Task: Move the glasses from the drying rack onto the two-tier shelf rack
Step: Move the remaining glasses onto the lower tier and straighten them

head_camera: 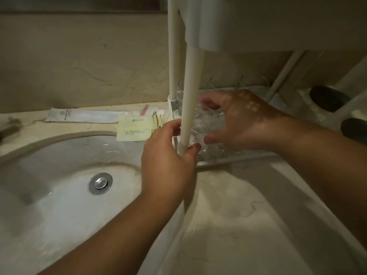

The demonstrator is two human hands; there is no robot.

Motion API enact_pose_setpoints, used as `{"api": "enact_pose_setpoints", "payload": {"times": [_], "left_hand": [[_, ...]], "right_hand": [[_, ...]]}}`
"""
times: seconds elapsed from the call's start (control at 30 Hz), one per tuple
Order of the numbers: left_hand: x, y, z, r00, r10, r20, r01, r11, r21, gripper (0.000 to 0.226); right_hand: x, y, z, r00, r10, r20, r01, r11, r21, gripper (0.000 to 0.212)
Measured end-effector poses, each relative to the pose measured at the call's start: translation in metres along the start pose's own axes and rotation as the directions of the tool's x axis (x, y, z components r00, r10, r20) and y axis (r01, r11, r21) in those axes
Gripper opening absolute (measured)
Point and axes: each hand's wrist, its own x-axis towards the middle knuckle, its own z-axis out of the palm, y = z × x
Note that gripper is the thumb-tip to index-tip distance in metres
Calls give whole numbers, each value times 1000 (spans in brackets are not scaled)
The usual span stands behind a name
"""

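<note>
Shelf rack stood over our table beside the sink, its white post in front of our hands. Our right hand curled its fingers round a clear glass on the lower tier. Our left hand pinched the post between thumb and fingers. More glasses stood behind.

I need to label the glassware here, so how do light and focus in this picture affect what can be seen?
Head view: dim, warm light; the glass between the left hand and right hand shows mostly as glints; dotted light spots fall on the right hand; the near white post looks soft; wide-angle bending curves the sink rim.
</note>
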Motion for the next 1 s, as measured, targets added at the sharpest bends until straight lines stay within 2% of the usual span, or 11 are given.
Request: {"api": "enact_pose_setpoints", "payload": {"times": [0.1, 0.2, 0.37, 0.5, 0.73, 0.9, 1.0], "left_hand": [[5, 1, 2, 1000, 28, -5, -28, 1000, 6, 57], [9, 1, 5, 998, 62, 10, -62, 998, 5, 60], [11, 0, 9, 996, 85, -3, -85, 995, 54, 58], [13, 0, 11, 996, 87, -6, -86, 993, 78, 57], [13, -2, 14, 997, 83, -1, -83, 994, 64, 56], [1, 0, 8, 1000, 20, 7, -20, 1000, -1, 73], [-29, 2, -4, 994, -31, -105, 20, 994, -106, 69]], "right_hand": [[5, 1, 4, 999, 6, -46, -3, 998, 68, 88], [9, 3, 5, 998, 12, -68, -5, 995, 96, 78], [14, 5, 4, 995, 21, -97, -7, 990, 141, 72], [15, 8, 7, 988, 13, -151, 4, 994, 109, 71], [17, 9, 8, 988, -15, -151, 30, 995, 95, 69], [8, 10, 2, 987, -54, -155, 60, 998, 30, 79], [-4, 18, -14, 978, -2, -209, 1, 1000, -5, 80]]}}
